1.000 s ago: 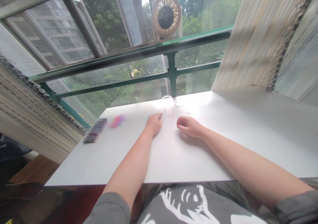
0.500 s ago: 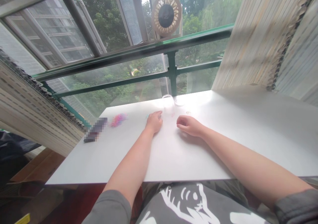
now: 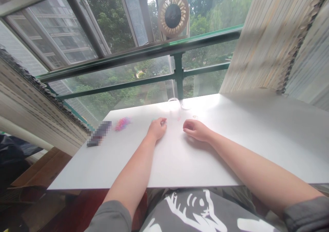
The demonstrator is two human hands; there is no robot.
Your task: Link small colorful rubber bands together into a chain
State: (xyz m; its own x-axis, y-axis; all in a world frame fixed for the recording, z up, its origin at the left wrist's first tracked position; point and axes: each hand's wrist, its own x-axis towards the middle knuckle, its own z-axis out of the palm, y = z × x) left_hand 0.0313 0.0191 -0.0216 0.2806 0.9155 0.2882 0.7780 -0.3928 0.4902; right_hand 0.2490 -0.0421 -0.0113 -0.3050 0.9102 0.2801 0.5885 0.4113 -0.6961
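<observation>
My left hand [image 3: 157,128] rests on the white table [image 3: 123,166] with its fingers curled together; what they hold, if anything, is too small to make out. To its right, my right hand [image 3: 194,130] lies on its side, fingers curled into a loose closed shape, contents hidden. Between and beyond the hands are small pink pieces [image 3: 179,118]. A small yellowish piece [image 3: 195,116] lies just past my right hand. A clear jar [image 3: 174,105] stands near the far edge, with a clear round lid [image 3: 185,106] beside it. A pile of pink, red and purple pieces [image 3: 123,124] lies left.
A blurred dark object [image 3: 99,134] lies at the table's left edge. Behind the table runs a green railing [image 3: 178,76] before the window, with a round fan [image 3: 173,15] above it. Curtains [image 3: 249,46] hang on both sides. A cardboard box [image 3: 41,168] is at lower left.
My left hand has drawn slightly back and to the left, and its forefinger has bent in towards the thumb. My right hand has hardly moved.
</observation>
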